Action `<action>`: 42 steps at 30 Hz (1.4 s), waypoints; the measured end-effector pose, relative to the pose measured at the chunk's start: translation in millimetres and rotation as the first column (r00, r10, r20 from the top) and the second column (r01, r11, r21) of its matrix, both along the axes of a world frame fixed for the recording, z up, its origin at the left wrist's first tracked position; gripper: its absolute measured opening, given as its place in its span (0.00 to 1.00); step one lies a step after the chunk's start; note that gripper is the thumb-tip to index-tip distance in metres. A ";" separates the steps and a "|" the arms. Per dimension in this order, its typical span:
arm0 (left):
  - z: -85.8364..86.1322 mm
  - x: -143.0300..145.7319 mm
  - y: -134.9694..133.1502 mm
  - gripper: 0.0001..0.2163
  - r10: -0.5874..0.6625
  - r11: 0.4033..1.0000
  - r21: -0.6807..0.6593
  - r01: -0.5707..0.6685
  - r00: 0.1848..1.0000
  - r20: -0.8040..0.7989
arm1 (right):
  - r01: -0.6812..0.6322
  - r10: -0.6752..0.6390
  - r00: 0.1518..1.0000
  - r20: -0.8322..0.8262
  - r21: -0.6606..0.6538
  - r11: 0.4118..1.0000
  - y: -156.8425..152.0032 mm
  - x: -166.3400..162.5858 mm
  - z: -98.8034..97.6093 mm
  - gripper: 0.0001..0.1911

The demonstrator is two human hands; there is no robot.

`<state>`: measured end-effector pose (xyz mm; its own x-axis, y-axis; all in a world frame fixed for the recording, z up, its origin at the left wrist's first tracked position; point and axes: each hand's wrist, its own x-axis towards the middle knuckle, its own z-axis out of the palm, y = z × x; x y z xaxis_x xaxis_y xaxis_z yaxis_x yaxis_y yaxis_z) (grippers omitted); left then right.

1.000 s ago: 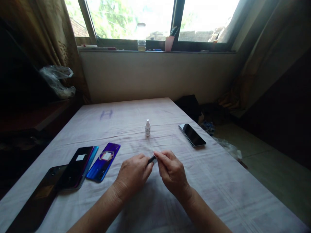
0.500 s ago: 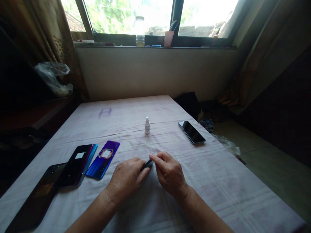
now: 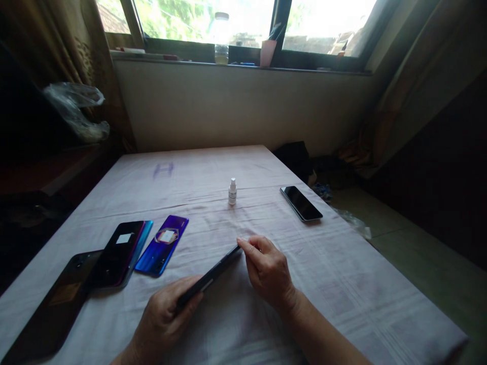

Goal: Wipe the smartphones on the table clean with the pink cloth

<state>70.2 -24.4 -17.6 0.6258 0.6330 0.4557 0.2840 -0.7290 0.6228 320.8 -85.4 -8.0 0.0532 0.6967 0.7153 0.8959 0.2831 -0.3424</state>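
A dark, thin phone (image 3: pixel 213 274) is held edge-on above the cloth, tilted up toward the right. My left hand (image 3: pixel 162 317) is wrapped round its lower left end. At the upper right end, the thumb and forefinger of my right hand (image 3: pixel 268 268) pinch the phone's corner. Beyond the hands stands a small white dropper bottle (image 3: pixel 232 192), upright. A blue-purple phone back (image 3: pixel 163 248) lies to the left of the phone in my hands. Farther left, a black phone with a white sticker (image 3: pixel 117 258) lies partly over a dark brown phone back (image 3: pixel 57 309).
Another phone, black-screened (image 3: pixel 302 204), lies near the right edge of the cloth-covered table (image 3: pixel 342 284). A plastic bag (image 3: pixel 81 109) sits on dark furniture at the left. On the windowsill stand a jar (image 3: pixel 221 53) and a pink cup (image 3: pixel 268 53).
My left hand has slid down and left along the phone, uncovering its long edge. The right hand stays at the far corner. The view has shifted slightly.
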 end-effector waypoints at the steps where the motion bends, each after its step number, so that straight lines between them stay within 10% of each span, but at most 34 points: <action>1: -1.4 1.3 -0.3 0.12 0.000 1.000 0.005 0.000 1.000 0.008 | 0.001 -0.001 1.000 0.004 0.001 1.000 -0.8 -2.8 1.4 0.22; 42: 10.8 4.7 -5.8 0.14 -0.068 0.997 0.024 0.068 0.998 0.015 | -0.132 0.132 0.990 0.055 -0.004 0.991 -9.5 -32.8 8.3 0.17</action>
<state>74.9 -30.2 -6.8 0.6598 0.5783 0.4798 0.2237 -0.7607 0.6093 287.9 -95.0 0.3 -0.0788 0.6955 0.7142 0.8680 0.4002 -0.2940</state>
